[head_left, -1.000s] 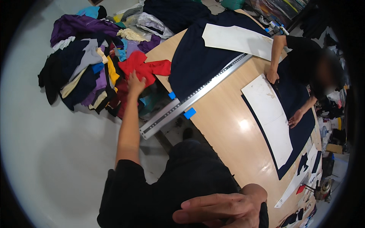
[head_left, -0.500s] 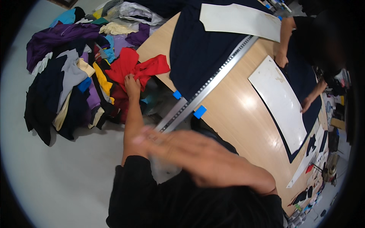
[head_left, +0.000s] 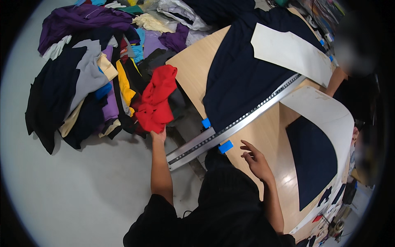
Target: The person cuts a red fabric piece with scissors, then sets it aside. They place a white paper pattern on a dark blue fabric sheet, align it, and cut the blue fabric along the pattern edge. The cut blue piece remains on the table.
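My left hand [head_left: 159, 134] is closed on the lower end of a bunched red cloth [head_left: 158, 101], at the right side of a heap of fabrics. The cloth stands out upright and crumpled beyond my fingers, between the heap and the table corner. My right hand [head_left: 256, 161] is empty, fingers apart, above the near edge of the wooden table [head_left: 247, 138]. Closest to it is a blue block [head_left: 226, 147] on a long metal rail [head_left: 242, 123] with a row of holes. The rail crosses the table and juts past its edge toward my left forearm.
Navy fabric [head_left: 234, 70] covers the table's far part, with a white pattern piece [head_left: 288, 49] on it. At the right, another person bends up a second white pattern piece [head_left: 325, 109] over a navy cut piece [head_left: 312, 160]. The fabric heap [head_left: 86, 20] fills the far left.
The red cloth has been gathered into an upright bunch in my left hand. My right hand has swung right, from over my left arm to the table edge. The other person has raised the pattern piece.
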The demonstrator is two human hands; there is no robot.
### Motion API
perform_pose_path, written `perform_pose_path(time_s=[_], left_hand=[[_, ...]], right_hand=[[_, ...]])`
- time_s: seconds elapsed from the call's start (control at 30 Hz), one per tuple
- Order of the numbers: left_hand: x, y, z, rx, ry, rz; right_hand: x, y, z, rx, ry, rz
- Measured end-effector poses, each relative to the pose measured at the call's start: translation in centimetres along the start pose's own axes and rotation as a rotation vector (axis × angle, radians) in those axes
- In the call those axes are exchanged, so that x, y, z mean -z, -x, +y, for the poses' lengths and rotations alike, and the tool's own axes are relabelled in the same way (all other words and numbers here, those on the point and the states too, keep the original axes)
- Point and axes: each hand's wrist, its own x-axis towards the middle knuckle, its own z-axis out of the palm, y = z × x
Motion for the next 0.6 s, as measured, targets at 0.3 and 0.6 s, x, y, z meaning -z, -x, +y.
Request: perform_pose_path(time_s=[0.3, 0.6], left_hand=[[-16.2, 7.3, -1.6, -0.168, -0.941, -0.671], [-21.0, 18.4, -1.3, -0.013, -1.186, -1.171]], right_hand=[[-2.7, -9.0, -2.8, 0.016, -0.471, -0.009], [-2.3, -13.6, 0.2, -0.098, -0.654, -0.053]])
